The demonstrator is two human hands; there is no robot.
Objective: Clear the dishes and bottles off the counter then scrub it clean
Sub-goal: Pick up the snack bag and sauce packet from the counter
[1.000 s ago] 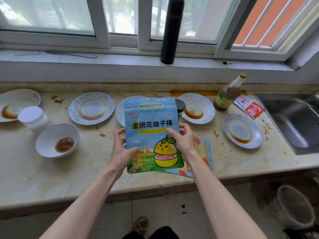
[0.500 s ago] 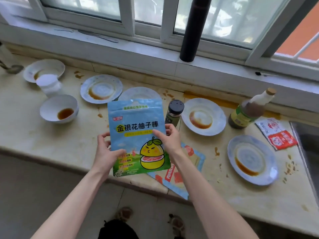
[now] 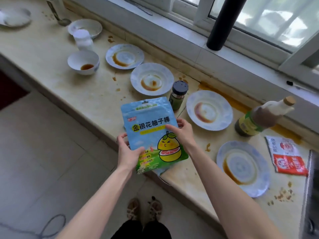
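A blue snack pouch [image 3: 150,128] with a yellow pomelo cartoon is held upright above the counter's front edge. My left hand [image 3: 126,150] grips its lower left side and my right hand [image 3: 183,133] pinches its right edge. Behind it on the stained counter [image 3: 51,49] lie several dirty plates, among them one [image 3: 151,79] beyond the pouch, one [image 3: 209,110] to the right and one [image 3: 242,167] near the front. A small dark-capped jar [image 3: 178,94] stands behind the pouch. A brown sauce bottle [image 3: 259,118] stands at the right.
A white bowl [image 3: 83,62] with brown sauce and a white tub [image 3: 82,39] sit at the left. A red-and-white sachet [image 3: 286,156] lies by the sink edge [image 3: 310,195]. A tall black flask [image 3: 222,23] stands on the window sill. Tiled floor and my feet [image 3: 144,208] are below.
The view has swung left and down, so the counter now runs diagonally and the floor shows. Both hands keep hold of the pouch, which now hangs over the counter's front edge.
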